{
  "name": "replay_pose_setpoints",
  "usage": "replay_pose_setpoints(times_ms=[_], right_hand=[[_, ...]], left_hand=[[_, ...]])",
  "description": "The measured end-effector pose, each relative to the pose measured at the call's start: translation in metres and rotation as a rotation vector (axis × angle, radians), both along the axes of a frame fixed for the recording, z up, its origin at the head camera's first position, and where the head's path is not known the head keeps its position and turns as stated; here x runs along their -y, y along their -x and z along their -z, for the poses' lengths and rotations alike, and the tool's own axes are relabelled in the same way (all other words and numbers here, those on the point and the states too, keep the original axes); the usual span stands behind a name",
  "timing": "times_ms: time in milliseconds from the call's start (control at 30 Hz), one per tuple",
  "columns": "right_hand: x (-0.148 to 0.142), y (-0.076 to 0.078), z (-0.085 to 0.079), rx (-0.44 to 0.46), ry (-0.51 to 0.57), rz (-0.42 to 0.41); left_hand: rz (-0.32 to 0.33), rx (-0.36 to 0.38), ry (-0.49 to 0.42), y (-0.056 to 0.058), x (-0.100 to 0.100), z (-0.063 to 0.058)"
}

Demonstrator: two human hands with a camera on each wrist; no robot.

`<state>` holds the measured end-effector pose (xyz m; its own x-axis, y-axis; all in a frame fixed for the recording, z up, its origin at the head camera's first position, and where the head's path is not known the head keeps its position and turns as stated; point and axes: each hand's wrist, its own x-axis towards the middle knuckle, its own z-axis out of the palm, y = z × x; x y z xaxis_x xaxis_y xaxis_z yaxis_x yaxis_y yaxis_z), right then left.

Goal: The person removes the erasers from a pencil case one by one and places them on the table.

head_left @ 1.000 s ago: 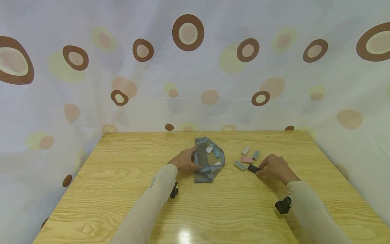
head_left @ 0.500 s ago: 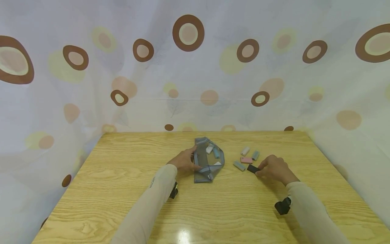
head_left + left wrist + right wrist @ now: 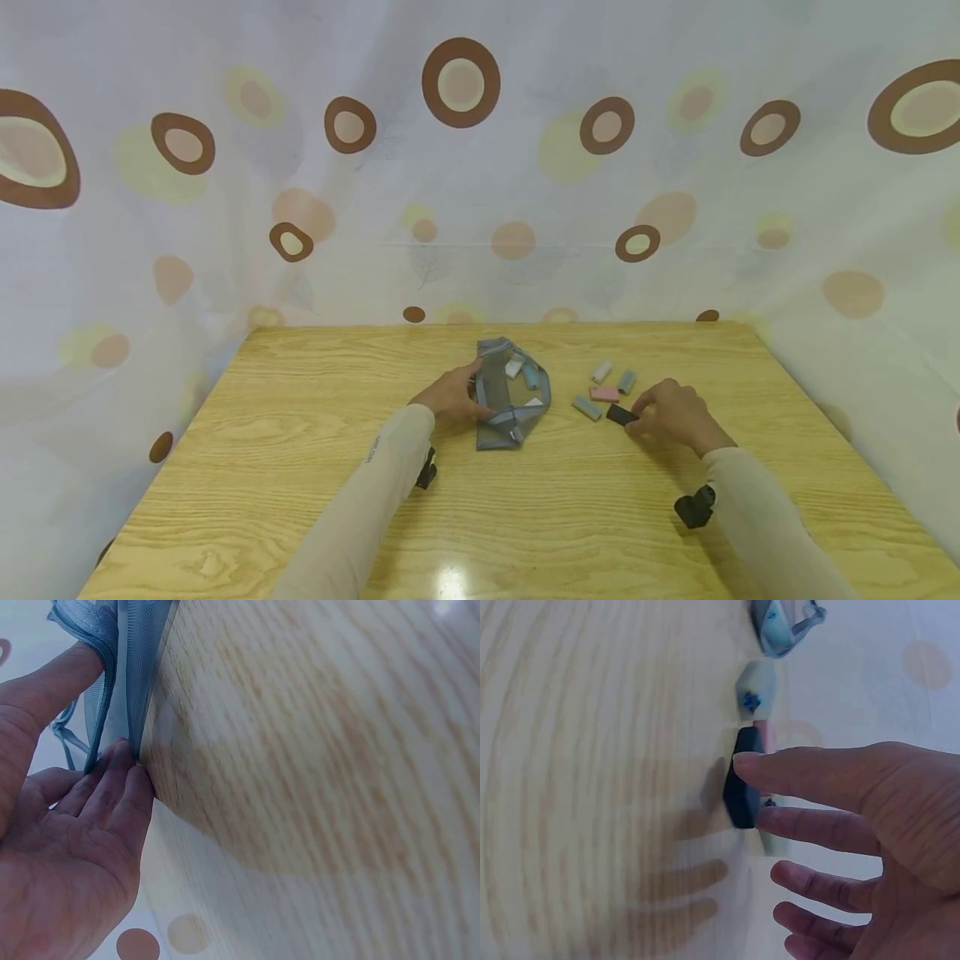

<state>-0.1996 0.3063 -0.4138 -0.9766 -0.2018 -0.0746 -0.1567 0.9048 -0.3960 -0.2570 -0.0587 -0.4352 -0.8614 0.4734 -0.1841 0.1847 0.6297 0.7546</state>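
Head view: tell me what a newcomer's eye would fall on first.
Probably the pale backdrop, whose bold brown-ringed circles spread across the upper part of the picture. Next, near the centre of the wood-grain table, the left hand grips a grey-blue mesh pouch with small pieces showing in it. Right of the pouch, the right hand pinches a dark black piece near a pink piece.

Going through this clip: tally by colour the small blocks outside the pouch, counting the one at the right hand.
Grey-green: 2, the near grey-green block and the far grey-green block
White: 1, the white block
Pink: 1, the pink block
Black: 1, the black block
Total: 5
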Motion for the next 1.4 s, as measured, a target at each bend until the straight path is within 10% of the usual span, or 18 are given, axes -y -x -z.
replay_pose_setpoints(times_ms=[533,1400], right_hand=[[0.044,0.019,-0.035,-0.171,0.172,-0.008],[0.126,0.037,-0.011,-0.075,0.147,-0.013]], left_hand=[[0.005,-0.007,0.015,0.001,0.000,-0.001],[0.006,-0.008,-0.012,-0.002,-0.001,-0.001]])
